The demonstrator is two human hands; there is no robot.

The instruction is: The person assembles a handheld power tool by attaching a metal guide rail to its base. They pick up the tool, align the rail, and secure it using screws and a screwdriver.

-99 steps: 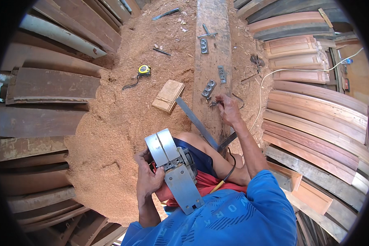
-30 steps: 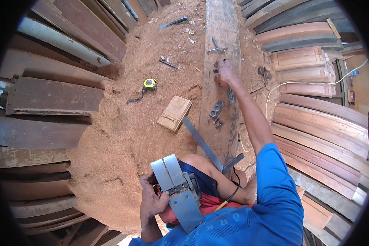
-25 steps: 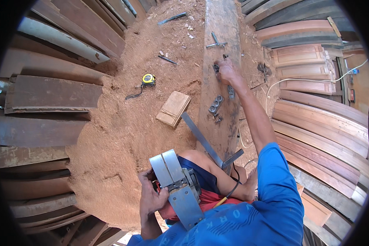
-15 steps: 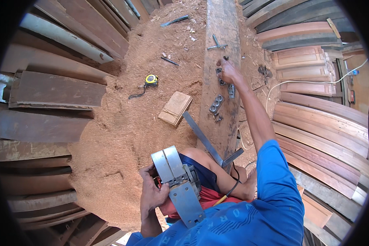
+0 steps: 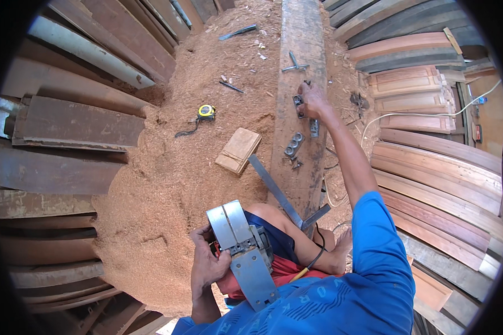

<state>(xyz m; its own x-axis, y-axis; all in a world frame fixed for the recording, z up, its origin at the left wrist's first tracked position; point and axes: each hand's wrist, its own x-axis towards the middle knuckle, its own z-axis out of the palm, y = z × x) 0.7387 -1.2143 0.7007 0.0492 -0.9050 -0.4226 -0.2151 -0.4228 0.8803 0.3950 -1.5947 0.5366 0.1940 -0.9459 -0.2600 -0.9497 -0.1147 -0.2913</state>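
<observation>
In my lap an electric hand planer [image 5: 255,276] lies with its metal sole facing up. My left hand [image 5: 209,259] is closed around its side, thumb by the gap between the sole plates. My right arm is stretched out over a long wooden plank [image 5: 302,33]. There my right hand [image 5: 315,101] has its fingers pinched together on something small and dark. Beside that hand lies a metal bar with round rings [image 5: 299,106], partly covered. A similar ringed bar [image 5: 293,144] and a slotted metal piece [image 5: 314,128] rest nearer me. Just beyond the fingers is a T-handled wrench [image 5: 294,62].
A metal try square [image 5: 276,187] leans by my leg, near a wooden block [image 5: 239,149]. On the sawdust lie a yellow tape measure [image 5: 205,112], a dark pencil-like stick [image 5: 231,86] and a chisel [image 5: 237,32]. Stacked boards [image 5: 78,123] line both sides. A pale cable [image 5: 413,113] runs at right.
My right hand has shifted slightly on the plank, its fingers drawn closer together. The left hand and planer have stayed in place.
</observation>
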